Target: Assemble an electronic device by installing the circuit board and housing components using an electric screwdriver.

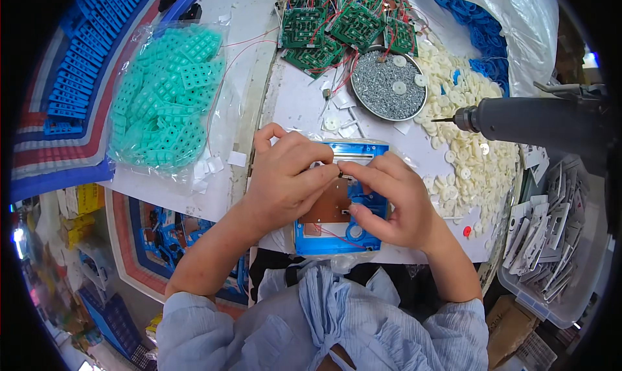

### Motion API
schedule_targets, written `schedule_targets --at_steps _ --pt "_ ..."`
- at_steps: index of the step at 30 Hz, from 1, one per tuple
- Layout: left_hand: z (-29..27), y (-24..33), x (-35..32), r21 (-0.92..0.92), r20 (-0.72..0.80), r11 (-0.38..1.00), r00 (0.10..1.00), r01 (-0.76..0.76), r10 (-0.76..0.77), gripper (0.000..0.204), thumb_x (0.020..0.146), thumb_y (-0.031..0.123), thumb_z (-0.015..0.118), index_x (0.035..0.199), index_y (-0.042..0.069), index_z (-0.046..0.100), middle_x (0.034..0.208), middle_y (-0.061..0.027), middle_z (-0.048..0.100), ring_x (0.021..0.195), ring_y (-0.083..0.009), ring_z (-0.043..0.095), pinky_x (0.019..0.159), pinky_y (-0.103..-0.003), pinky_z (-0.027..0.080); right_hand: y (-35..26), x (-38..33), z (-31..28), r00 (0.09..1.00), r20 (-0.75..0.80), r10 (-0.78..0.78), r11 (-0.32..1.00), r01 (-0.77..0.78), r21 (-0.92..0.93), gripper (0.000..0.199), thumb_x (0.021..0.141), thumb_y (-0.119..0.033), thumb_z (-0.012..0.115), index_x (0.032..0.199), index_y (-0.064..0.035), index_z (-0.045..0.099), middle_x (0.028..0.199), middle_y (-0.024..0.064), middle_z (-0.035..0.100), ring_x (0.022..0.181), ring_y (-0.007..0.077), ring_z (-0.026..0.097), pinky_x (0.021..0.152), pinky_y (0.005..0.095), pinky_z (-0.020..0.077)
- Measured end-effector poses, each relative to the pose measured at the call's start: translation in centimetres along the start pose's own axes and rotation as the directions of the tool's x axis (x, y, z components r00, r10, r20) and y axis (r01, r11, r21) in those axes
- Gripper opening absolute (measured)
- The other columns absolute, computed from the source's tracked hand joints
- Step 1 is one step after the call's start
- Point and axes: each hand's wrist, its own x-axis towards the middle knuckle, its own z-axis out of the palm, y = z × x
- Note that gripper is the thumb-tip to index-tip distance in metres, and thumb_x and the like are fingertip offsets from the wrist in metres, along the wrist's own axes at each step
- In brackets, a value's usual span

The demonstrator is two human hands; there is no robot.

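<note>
In front of me a blue plastic casing (330,246) lies with its inside facing up. A brown circuit board (328,206) sits in it, with thin red wires near its lower end. My left hand (285,173) reaches over the casing's left side, its thumb and forefinger pinched together at a tiny dark part that I cannot make out. From the right, my right hand (398,199) brings its forefinger to that same spot. Its thumb rests apart from the forefinger, lower down by the board's right edge, and the other fingers are curled.
Beyond the casing stand a round dish of small screws (382,89) and piled green circuit boards (343,24). Cream plastic discs (470,112) spread rightward under a dark electric screwdriver (518,118). A bag of teal button pads (168,99) lies left; a clear bin (551,293) stands right.
</note>
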Motion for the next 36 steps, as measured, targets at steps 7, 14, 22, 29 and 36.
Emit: schedule_targets --at_steps 7,14,22,29,36 --pt "-0.3 0.0 -0.1 0.005 -0.013 0.999 0.999 0.038 -0.038 0.020 0.074 0.011 0.078 0.092 0.016 0.070 0.098 0.0039 0.065 0.083 -0.0166 0.059 0.087 -0.045 0.032 -0.2 -0.8 -0.2 1.000 -0.012 -0.014 1.000 0.014 -0.026 0.054 0.076 -0.012 0.075 0.129 -0.0043 0.065 0.085 0.0107 0.057 0.079 0.0299 0.055 0.072 0.0395 0.0448" --pt "-0.1 -0.1 -0.1 0.011 -0.019 1.000 1.000 0.012 -0.012 0.019 0.075 0.011 0.078 0.092 0.017 0.070 0.098 0.0040 0.066 0.082 -0.0167 0.059 0.087 -0.045 0.033 0.0 0.3 -0.1 0.999 0.051 0.017 0.999 -0.019 0.030 0.059 0.076 -0.011 0.074 0.134 -0.0043 0.062 0.082 0.0094 0.057 0.078 0.0270 0.056 0.073 0.0391 0.0446" --pt "-0.4 0.4 0.1 -0.020 0.000 0.999 0.999 0.048 -0.048 0.022 0.073 0.007 0.080 0.091 0.013 0.070 0.094 0.0007 0.065 0.080 -0.0192 0.059 0.085 -0.043 0.032 0.4 -3.9 -3.6 0.977 -0.123 0.175 0.984 -0.177 -0.003 0.060 0.075 -0.005 0.074 0.134 -0.0027 0.063 0.076 0.0060 0.055 0.069 0.0174 0.054 0.063 0.0299 0.0419" --pt "-1.0 1.7 0.8 -0.066 0.048 0.989 0.990 0.133 -0.130 0.021 0.072 0.009 0.080 0.089 0.015 0.069 0.092 0.0004 0.066 0.081 -0.0187 0.060 0.086 -0.043 0.032 5.9 4.2 -7.7 0.665 -0.620 0.417 0.881 -0.127 0.456 0.045 0.088 -0.008 0.071 0.132 -0.0016 0.063 0.089 -0.0013 0.058 0.079 0.0076 0.052 0.068 0.0238 0.0433" --pt "-0.9 1.2 0.7 -0.201 0.114 0.961 0.979 0.190 -0.169 0.020 0.073 0.012 0.083 0.088 0.018 0.072 0.089 0.0051 0.066 0.079 -0.0141 0.059 0.085 -0.042 0.032 19.7 28.7 -13.8 0.328 -0.930 0.167 0.978 0.064 0.199 0.033 0.084 -0.012 0.067 0.115 0.0003 0.070 0.095 0.0123 0.072 0.085 0.0203 0.069 0.079 0.0334 0.0550"
